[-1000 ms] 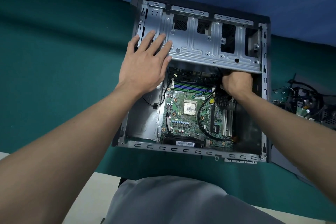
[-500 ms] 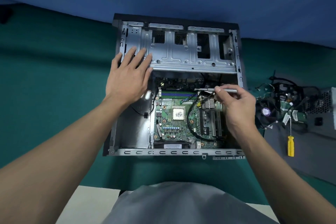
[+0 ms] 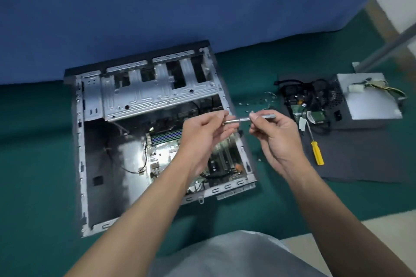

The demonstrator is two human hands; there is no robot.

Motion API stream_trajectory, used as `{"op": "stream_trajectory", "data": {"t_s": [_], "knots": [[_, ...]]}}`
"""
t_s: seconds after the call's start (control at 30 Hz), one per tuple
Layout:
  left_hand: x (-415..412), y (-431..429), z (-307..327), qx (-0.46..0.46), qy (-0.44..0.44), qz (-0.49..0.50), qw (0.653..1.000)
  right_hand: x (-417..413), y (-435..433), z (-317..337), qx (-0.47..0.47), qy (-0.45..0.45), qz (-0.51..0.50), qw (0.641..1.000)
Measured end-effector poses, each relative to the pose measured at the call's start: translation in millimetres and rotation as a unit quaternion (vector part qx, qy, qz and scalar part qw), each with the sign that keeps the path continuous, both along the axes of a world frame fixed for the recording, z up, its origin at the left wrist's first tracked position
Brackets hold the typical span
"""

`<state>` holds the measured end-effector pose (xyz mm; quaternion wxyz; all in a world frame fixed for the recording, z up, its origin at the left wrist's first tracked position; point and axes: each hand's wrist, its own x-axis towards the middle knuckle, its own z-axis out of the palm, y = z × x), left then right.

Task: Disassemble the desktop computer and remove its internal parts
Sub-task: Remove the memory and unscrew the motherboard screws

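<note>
Left hand: gone from drive cage, now pinching tip end of slim silver driver; right hand pinches handle end. Shaft lies crosswise between them, over open computer case; motherboard directly below, nearer the left.

motherboard: centre hidden behind left hand; only the slot side and near edge show, smeared by motion blur
silver tool: both ends buried in fingers, one pinched by left hand, the other by right hand; tip type unreadable
parts pile: blurred tangle of cables and boards, single items can't be told apart
bright bits: too small to identify
pole: cut off by right edge
</note>
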<state>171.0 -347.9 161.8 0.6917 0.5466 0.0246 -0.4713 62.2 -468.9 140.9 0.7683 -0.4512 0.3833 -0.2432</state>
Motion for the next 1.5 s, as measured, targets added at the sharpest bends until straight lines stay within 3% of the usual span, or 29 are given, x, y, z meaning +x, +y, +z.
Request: {"op": "stream_trajectory", "data": {"t_s": [0.13,0.23,0.37,0.5,0.6,0.77,0.9,1.07,1.23,1.4,1.5], "knots": [[-18.0,-22.0,-3.7,0.051,-0.069,-0.045,0.995,-25.0,-14.2,-6.8,0.028,0.005,-0.024,0.999],[-34.1,-35.6,-4.6,0.056,-0.117,-0.041,0.991,-39.1,-23.7,-13.6,0.127,-0.041,-0.096,0.986],[-57.6,-49.9,-14.9,0.07,-0.269,-0.071,0.958,-55.7,-33.4,-23.6,0.343,-0.115,-0.197,0.911],[-82.1,-58.2,-29.2,0.097,-0.495,-0.201,0.84,-58.6,-25.0,-29.0,0.44,-0.169,-0.153,0.869],[-89.4,-58.9,-35.7,0.116,-0.533,-0.303,0.781,-58.1,-22.6,-33.7,0.474,-0.18,-0.126,0.853],[-77.5,-38.1,-48.3,0.175,-0.712,-0.292,0.614,-58.8,-26.0,-63.3,0.41,-0.045,-0.141,0.9],[-64.6,-24.7,-50.3,0.215,-0.723,-0.35,0.556,-56.6,-17.3,-86.6,0.377,0.076,-0.109,0.917],[-64.6,-14.1,-50.1,0.211,-0.725,-0.365,0.544,-56.5,-10.7,-94.4,0.351,0.109,-0.085,0.926],[-59.4,13.4,-51.2,0.227,-0.716,-0.375,0.544,-48.7,-11.8,-65.3,0.257,0.122,-0.066,0.956],[-42.1,67.9,-52.6,0.294,-0.686,-0.339,0.573,-11.3,-8.5,-2.8,0.147,0.026,0.009,0.989],[-27.7,91.1,-46.7,0.346,-0.676,-0.312,0.571,23.5,9.3,27.3,0.101,-0.045,0.103,0.989]]}}
